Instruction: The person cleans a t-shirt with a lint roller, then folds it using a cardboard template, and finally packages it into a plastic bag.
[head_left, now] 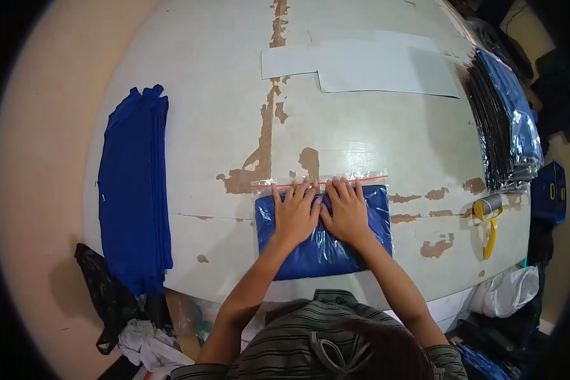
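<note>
A clear plastic zip bag (pixel 326 256) with folded blue cloth inside lies flat at the table's near edge. Its red seal strip (pixel 259 185) runs along the far side. My left hand (pixel 296 212) rests flat on the left half of the bag, fingertips at the strip. Beside it, my right hand (pixel 346 212) lies palm down on the right half, its fingers also reaching the strip. Both hands have their fingers stretched out, and the thumbs nearly meet in the middle. Neither hand grips anything.
A stack of blue garments (pixel 133 190) lies at the left. Packed bags (pixel 510 120) are piled at the right, near a yellow-handled lint roller (pixel 489 221). White cardboard (pixel 380 63) lies at the back of the worn table (pixel 209 126). A blue basket (pixel 548 193) stands beyond the right edge.
</note>
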A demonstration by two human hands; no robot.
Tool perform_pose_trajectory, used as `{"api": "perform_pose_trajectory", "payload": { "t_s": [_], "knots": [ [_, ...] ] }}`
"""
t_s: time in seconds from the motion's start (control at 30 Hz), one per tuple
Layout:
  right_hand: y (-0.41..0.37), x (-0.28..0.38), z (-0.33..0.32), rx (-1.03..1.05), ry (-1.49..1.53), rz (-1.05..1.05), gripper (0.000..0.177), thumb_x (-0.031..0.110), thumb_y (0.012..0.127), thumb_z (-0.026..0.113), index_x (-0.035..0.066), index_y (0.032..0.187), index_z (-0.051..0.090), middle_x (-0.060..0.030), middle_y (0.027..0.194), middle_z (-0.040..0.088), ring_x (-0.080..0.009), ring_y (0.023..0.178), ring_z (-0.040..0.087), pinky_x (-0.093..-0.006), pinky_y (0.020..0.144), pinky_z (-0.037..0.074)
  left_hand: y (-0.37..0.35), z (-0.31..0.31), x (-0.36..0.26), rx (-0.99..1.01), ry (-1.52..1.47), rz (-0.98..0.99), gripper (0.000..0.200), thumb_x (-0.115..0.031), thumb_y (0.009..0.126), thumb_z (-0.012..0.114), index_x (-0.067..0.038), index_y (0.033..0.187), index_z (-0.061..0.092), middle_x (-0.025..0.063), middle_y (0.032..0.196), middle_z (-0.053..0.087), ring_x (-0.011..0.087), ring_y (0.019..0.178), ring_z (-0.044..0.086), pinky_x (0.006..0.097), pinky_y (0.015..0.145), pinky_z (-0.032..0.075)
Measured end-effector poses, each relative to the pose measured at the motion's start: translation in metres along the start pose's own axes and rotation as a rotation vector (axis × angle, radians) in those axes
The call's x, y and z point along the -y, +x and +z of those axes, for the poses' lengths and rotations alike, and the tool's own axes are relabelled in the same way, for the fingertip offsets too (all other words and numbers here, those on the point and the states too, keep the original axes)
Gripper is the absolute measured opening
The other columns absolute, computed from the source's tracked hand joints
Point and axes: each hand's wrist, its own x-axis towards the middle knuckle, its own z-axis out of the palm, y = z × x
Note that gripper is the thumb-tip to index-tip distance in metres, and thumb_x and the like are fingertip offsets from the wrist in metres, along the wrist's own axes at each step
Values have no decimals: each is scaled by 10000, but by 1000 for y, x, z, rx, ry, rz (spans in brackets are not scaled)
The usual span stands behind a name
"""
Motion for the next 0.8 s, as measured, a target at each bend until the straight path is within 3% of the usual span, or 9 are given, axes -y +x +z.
{"api": "perform_pose_trajectory", "payload": {
  "t_s": [0.1, 0.17, 0.27, 0.33, 0.4, 0.47, 0.63, 0.73, 0.8],
  "knots": [
    [-8, -14, -18, 74, 148, -32, 426, 264, 769, 520, 13, 1109, 467, -157, 1167, 446, -325, 1076, 434, -426, 946, 281, -13, -14, 5, 20, -19, 4, 353, -290, 809, 490, -112, 1112, 527, 70, 1189, 469, 284, 1135, 384, 583, 965, 113],
    [-21, -18, -38, -147, 229, 117, 384, 234, 763, 536, -2, 1061, 484, -172, 1124, 463, -334, 1061, 435, -412, 915, 314, -21, -30, 10, 3, -4, -15, 367, -307, 804, 503, -116, 1117, 514, 68, 1200, 458, 297, 1146, 364, 590, 959, 114],
    [-53, -23, -54, -462, 246, 464, 322, 207, 768, 543, -20, 992, 491, -200, 1055, 469, -344, 985, 468, -387, 836, 371, -64, -45, 12, -311, -97, -281, 443, -296, 757, 591, -53, 1107, 467, 139, 1163, 435, 313, 1116, 363, 511, 949, 205],
    [-81, -30, -58, -286, 373, 728, 311, 183, 769, 553, -36, 978, 484, -202, 966, 489, -333, 867, 506, -396, 752, 406, -103, -25, 31, -435, -302, -449, 433, -236, 736, 630, -11, 1066, 462, 161, 1065, 464, 272, 1030, 420, 423, 871, 315],
    [-99, -27, -56, -216, 382, 713, 305, 180, 772, 554, -35, 977, 484, -197, 931, 503, -329, 830, 515, -397, 731, 413, -128, -20, 35, -446, -431, -556, 404, -202, 737, 635, 10, 1038, 470, 169, 995, 498, 248, 949, 478, 369, 807, 377],
    [-111, -24, -53, -68, 405, 711, 294, 173, 777, 556, -32, 975, 484, -187, 860, 531, -322, 754, 534, -398, 689, 426, -141, -25, 35, -198, -752, -689, 325, -175, 745, 628, 13, 969, 487, 101, 806, 546, 173, 709, 522, 302, 674, 427],
    [-129, -16, -58, -329, 271, 380, 237, 161, 803, 541, -10, 957, 488, -169, 767, 555, -267, 662, 553, -354, 617, 440, -151, -32, 33, -280, -621, -495, 244, -154, 767, 611, 10, 904, 493, 28, 666, 514, 101, 566, 468, 251, 559, 411],
    [-136, 0, -90, -307, 747, 341, 195, 137, 842, 510, 12, 987, 471, -99, 782, 570, -155, 643, 559, -277, 558, 440, -154, -66, 10, -326, -886, -273, 182, -137, 797, 581, -3, 881, 491, 5, 678, 485, 69, 603, 439, 221, 554, 383],
    [-141, 23, -135, -424, 814, 293, 173, 131, 852, 500, 19, 982, 470, -72, 761, 564, -110, 630, 533, -244, 542, 425, -159, -114, -18, -434, -852, -196, 169, -128, 806, 569, -10, 890, 483, 5, 687, 473, 62, 617, 427, 208, 553, 370]
  ]
}}
